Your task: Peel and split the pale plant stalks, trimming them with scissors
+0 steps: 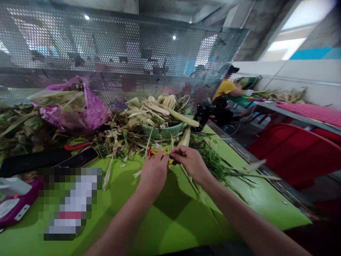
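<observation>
My left hand (156,172) is closed around a small yellow-and-red item (157,151), mostly hidden by the fingers, so its kind does not show. Touching or nearly touching it from the right, my right hand (190,161) has thumb and forefinger pinched together; what lies between them is too small to make out. Both hands are just above the green tabletop (128,217). Pale dried husk strips (188,137) stick up behind the right hand, and more lie below it. A bundle of thin green strands (213,161) lies to its right.
A green basket (162,132) heaped with dried husks stands behind the hands. A pink plastic bag (93,106) of husks sits back left. Phones (78,158), a red-and-black cutter (77,145) and a purple device (21,206) lie left. A person (225,87) sits far right, beyond a red chair (293,149).
</observation>
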The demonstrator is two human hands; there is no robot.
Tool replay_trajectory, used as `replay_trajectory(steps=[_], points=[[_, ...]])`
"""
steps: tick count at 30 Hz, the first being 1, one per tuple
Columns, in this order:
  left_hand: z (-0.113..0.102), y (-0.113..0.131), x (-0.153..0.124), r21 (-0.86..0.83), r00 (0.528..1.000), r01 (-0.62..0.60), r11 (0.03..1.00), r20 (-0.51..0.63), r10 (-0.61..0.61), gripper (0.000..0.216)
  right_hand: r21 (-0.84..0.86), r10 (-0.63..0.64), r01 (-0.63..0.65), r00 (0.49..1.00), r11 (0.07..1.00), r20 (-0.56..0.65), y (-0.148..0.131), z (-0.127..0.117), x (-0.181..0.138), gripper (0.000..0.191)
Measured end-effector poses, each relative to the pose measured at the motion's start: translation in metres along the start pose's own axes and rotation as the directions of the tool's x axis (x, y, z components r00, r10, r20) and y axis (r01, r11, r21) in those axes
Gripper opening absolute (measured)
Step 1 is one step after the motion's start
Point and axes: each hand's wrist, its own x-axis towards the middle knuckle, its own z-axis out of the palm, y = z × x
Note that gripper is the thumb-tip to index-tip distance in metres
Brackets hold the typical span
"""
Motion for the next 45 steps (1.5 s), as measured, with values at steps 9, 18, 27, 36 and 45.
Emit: replay_trajectory(steps=[9,18,27,36,45], points=[[0.005,0.0,0.004,-0.376,0.988,0.029,0.926,0.149,0.029,0.035,-0.04,-0.049,0.051,0.998,0.998,0.041,0.018,-0.01,0.011,0.015],[-0.009,-0.009,0.007,-0.801,0.942,0.316,0.508,0.327,-0.072,0.032,-0.048,-0.099,0.102,0.994,0.994,0.055,0.019,-0.018,0.003,0.014],[0.002,-0.015,0.01,-0.894,0.894,0.437,0.098,0.419,-0.16,0.032,0.113,-0.019,0.016,1.0,0.993,0.02,0.011,-0.018,-0.004,0.011],[0.008,-0.008,0.01,-0.908,0.916,0.38,0.175,0.342,-0.21,0.02,0.347,0.099,-0.098,0.995,0.933,0.014,0.009,-0.014,-0.01,0.014],[0.007,-0.004,0.01,-0.896,0.935,0.333,0.293,0.273,-0.229,0.01,0.38,0.1,-0.095,0.995,0.92,0.006,0.008,-0.012,-0.011,0.017]])
